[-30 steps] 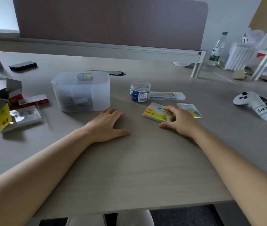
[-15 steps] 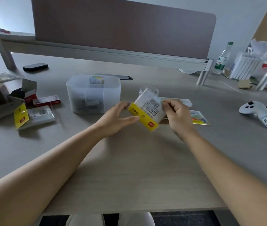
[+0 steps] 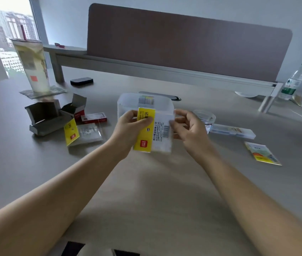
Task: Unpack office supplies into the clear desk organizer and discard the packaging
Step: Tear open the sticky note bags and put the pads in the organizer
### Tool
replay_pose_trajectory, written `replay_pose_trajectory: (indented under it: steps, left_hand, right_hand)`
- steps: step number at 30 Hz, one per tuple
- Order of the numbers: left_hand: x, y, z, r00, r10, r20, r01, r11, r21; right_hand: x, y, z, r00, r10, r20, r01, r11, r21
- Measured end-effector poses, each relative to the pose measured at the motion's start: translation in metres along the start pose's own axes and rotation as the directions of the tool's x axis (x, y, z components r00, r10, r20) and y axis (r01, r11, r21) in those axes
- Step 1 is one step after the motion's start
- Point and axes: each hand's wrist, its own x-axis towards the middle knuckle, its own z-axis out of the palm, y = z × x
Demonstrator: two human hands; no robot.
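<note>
**Packet up in both hands, wrapper about to go**

Left hand (image 3: 130,126) has the yellow-and-white packet (image 3: 153,130) pinched along its yellow edge, thumb across the face, fingers curled behind. Right hand (image 3: 189,126) is on the opposite, white edge, fingertips nipping at the clear wrap there. The packet is held off the desk (image 3: 155,191), barcode side toward the camera, slightly blurred, so whether the seal has given at all I can't tell.

Directly behind it, a little farther away, sits the clear desk organizer (image 3: 126,106), with a coloured pad (image 3: 146,99) already standing at its far wall. That's the destination, and it's close.

By the look of it, this is the opening step for this item: find the flap or seam on the right edge and peel. The next move calls for the left to hold firm while the right pulls the film away, then contents into the organizer.

Out to the left, opened grey boxes (image 3: 45,117), a red box (image 3: 94,118) and a flattened packet with a yellow header (image 3: 82,133). To the right, a clear round jar (image 3: 204,117), a long clear case (image 3: 233,131) and a small printed packet (image 3: 262,153), apparently still waiting. Far left, a tall cup (image 3: 34,67).
</note>
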Motion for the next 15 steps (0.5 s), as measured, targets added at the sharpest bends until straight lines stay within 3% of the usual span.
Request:
replay_pose_trajectory:
  steps: [4,10,15]
  left_hand:
    - [-0.001,-0.001,-0.013,1.000,-0.007,-0.010,0.008,0.998,0.062]
    - [0.001,-0.007,-0.025,0.992,-0.081,0.102,0.074,0.995,0.069]
    - [0.002,-0.013,-0.025,0.995,-0.010,0.099,-0.009,0.982,0.190]
  right_hand:
    - [0.002,-0.001,0.021,0.997,-0.067,0.024,0.069,0.994,-0.086]
    - [0.005,0.004,0.027,0.999,0.000,-0.032,0.003,0.997,0.080]
    - [0.005,0.005,0.024,0.997,-0.025,-0.067,0.028,0.999,0.040]
